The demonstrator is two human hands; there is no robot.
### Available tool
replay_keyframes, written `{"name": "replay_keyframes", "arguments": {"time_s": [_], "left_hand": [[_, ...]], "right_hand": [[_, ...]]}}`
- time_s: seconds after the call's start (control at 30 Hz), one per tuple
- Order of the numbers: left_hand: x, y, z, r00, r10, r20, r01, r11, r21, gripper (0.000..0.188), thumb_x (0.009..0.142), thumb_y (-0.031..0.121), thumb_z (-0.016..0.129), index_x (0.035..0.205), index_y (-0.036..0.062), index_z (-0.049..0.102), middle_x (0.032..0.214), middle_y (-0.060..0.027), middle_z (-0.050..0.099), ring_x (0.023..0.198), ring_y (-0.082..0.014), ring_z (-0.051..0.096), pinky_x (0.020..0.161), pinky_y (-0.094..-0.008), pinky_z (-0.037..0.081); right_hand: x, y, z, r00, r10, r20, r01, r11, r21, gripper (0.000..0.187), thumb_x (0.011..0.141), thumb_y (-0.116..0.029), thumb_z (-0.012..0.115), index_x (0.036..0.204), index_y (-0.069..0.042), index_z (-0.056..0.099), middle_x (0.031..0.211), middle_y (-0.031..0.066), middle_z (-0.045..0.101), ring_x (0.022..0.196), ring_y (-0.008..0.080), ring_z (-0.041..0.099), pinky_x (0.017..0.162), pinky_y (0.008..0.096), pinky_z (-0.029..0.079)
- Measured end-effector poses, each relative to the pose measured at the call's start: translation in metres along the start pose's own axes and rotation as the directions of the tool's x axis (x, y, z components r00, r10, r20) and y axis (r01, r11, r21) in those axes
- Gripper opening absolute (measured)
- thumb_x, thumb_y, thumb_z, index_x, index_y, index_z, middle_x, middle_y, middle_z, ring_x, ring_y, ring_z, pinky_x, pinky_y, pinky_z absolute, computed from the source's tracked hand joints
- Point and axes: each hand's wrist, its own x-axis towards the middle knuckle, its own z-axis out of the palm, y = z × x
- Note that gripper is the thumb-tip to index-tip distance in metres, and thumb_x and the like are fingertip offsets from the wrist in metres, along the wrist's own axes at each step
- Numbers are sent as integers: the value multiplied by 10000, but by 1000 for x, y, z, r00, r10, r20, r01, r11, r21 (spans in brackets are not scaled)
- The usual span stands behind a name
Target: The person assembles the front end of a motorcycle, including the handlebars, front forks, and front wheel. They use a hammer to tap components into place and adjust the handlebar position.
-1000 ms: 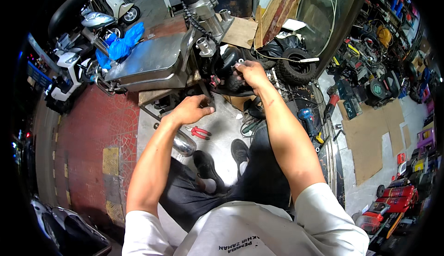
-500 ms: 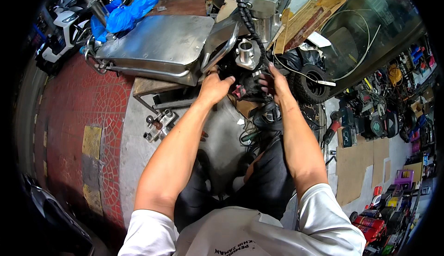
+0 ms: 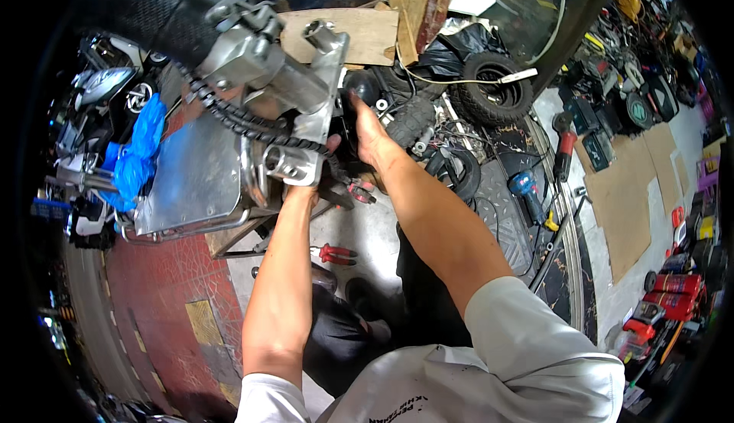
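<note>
Head view: silver bracket (image 3: 324, 113) at upper centre-left, overlapping left hand (image 3: 304, 193).
Left hand: mostly hidden; grip impossible to tell.
Right hand (image 3: 368, 133): just beside black rounded part (image 3: 363, 84); seen edge-on, closure indeterminable.

Bracket (image 3: 294, 165) over the left hand (image 3: 306, 194): bare silver metal, smooth, bright highlights. Thick tube (image 3: 153, 18) up and left of the hands: black, textured, low sheen. Cable wrap (image 3: 222, 113) nearer the hands: black, ribbed, looks plastic, satin. Dome (image 3: 361, 83) at the right hand (image 3: 369, 134): glossy black, smooth. Box lid (image 3: 191, 171) left of the hands: sheet metal, semi-gloss, scuffed. Bag (image 3: 140, 148) farther left: thin blue plastic, crinkled, shiny. Pliers' grips (image 3: 336, 254) below the hands: smooth red plastic. Tyre (image 3: 497, 90) right of them: matt rubber, knobbly. Planks (image 3: 417, 10) beyond: rough wood.
</note>
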Motion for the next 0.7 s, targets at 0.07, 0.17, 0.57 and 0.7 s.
{"name": "replay_keyframes", "arguments": {"time_s": [0.07, 0.17, 0.57, 0.7], "left_hand": [[-13, 21, 17, 997, -45, 60, 51, 993, -104, 728, 845, 232, 847, 1463, 57, 506, 1328, -116, 635, 1162, -293, 639, 956, -444, 566], [-23, 33, 35, 993, -76, 95, 94, 975, -203, 748, 868, 235, 821, 1498, 56, 458, 1401, -105, 580, 1245, -265, 589, 983, -424, 555], [-7, 37, 54, 874, -4, 486, 171, 938, -301, 809, 792, 187, 725, 1524, 11, 431, 1368, -150, 615, 1190, -257, 644, 1017, -409, 563], [-16, 48, 54, 759, 12, 651, 291, 888, -356, 895, 738, 222, 672, 1564, 28, 387, 1409, -178, 600, 1173, -305, 673, 938, -418, 614]], "right_hand": [[-7, -13, -11, 999, 38, -7, -37, 992, 118, 635, 1000, -558, 548, 1381, -52, 588, 1323, 152, 649, 1183, 314, 606, 1032, 461, 480], [-13, -20, -14, 957, -246, -154, 230, 966, -115, 666, 960, -484, 643, 1433, -28, 533, 1415, 160, 588, 1256, 306, 562, 1072, 445, 443], [-97, -86, -21, 905, -399, -146, 416, 903, 107, 516, 889, -514, 716, 1210, -116, 644, 1078, 71, 718, 962, 247, 660, 840, 389, 518], [-109, -92, -21, 834, -530, -156, 530, 847, -42, 549, 903, -432, 734, 1302, -85, 587, 1079, 59, 689, 865, 198, 681, 684, 328, 540]]}}
